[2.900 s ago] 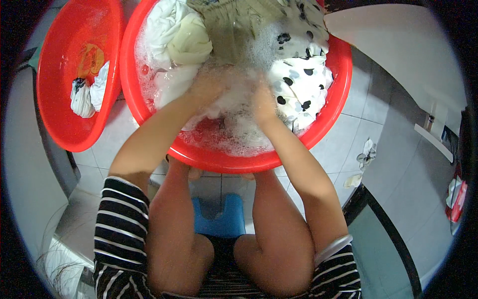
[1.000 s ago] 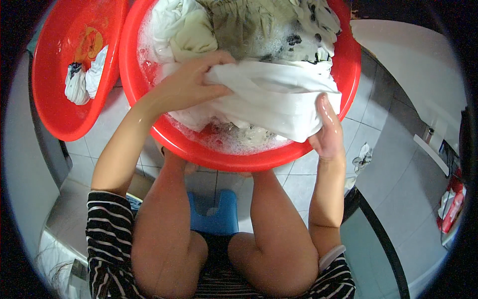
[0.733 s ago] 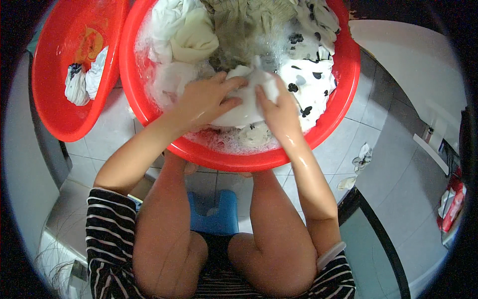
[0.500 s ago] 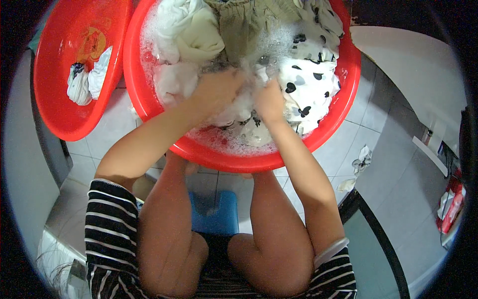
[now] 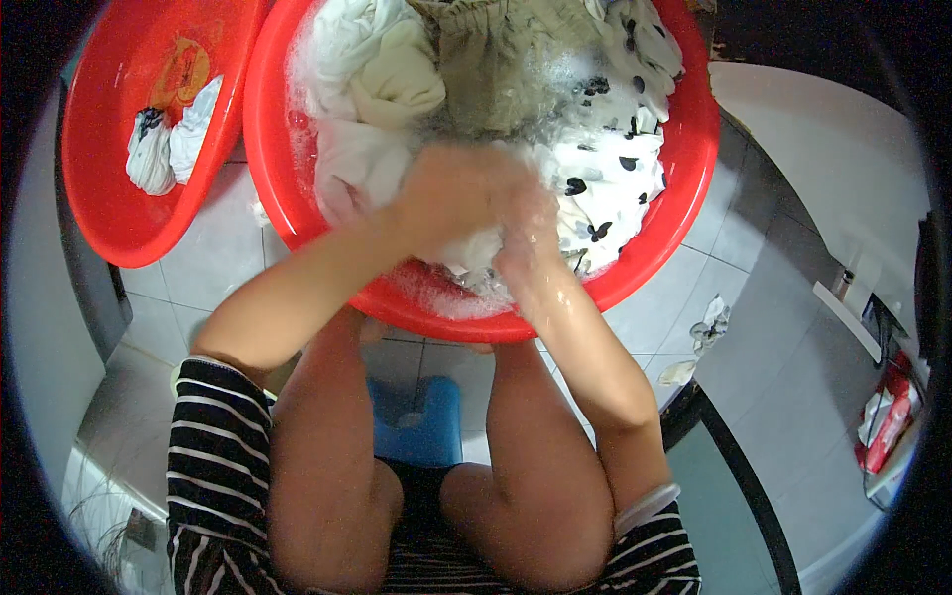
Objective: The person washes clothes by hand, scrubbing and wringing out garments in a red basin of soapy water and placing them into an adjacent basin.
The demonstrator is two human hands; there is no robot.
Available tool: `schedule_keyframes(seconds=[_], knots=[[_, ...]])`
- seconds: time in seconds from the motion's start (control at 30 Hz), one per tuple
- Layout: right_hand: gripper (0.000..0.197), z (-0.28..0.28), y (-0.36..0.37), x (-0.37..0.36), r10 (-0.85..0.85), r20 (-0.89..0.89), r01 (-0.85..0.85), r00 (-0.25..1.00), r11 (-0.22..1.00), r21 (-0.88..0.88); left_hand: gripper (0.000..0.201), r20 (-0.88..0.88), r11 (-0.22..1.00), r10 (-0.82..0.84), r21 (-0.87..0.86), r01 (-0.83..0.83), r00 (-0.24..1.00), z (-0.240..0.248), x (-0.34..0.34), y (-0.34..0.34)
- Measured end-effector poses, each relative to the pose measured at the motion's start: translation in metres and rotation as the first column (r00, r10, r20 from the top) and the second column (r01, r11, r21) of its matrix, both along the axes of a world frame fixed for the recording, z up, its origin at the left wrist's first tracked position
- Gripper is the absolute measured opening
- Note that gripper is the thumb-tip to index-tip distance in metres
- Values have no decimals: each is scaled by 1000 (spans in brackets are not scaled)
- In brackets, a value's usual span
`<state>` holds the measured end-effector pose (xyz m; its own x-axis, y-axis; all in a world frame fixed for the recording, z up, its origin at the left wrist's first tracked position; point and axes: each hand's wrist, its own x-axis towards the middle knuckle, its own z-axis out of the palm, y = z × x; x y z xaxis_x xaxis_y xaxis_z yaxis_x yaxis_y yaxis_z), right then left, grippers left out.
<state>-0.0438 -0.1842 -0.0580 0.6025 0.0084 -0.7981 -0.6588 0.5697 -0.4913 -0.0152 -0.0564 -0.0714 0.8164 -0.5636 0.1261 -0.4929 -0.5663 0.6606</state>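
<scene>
Laundry crumpled in frothy suds, round plastic tub, blurred fingers, grip unclear

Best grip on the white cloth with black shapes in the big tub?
Probably the raised folds on the printed cloth's right side, coming from above and the right: they bunch up near the red tub's rim, giving a ridge to pinch, while the right hand crowds its left side.

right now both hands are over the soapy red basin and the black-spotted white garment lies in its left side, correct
No: in the head view the black-spotted white garment lies in the right side of the soapy red basin; the left hand and right hand are over it.
</scene>
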Motion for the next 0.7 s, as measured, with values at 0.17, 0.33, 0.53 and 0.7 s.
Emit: schedule_keyframes(seconds=[0.17,0.33,0.53,0.7], knots=[[45,2,1,-4,138,-6,-137,990,979,-153,18,-279,956,210,-141,-256,937,6,6,-14],[46,13,-2,-7,98,-44,-102,994,990,-96,27,-204,961,164,-189,-203,965,9,3,-25],[33,27,-54,9,401,153,-185,903,684,-706,40,-173,978,196,109,-179,965,5,14,28],[31,-14,-22,2,750,188,-178,634,378,-908,58,-270,970,140,233,-76,953,-31,12,34]])
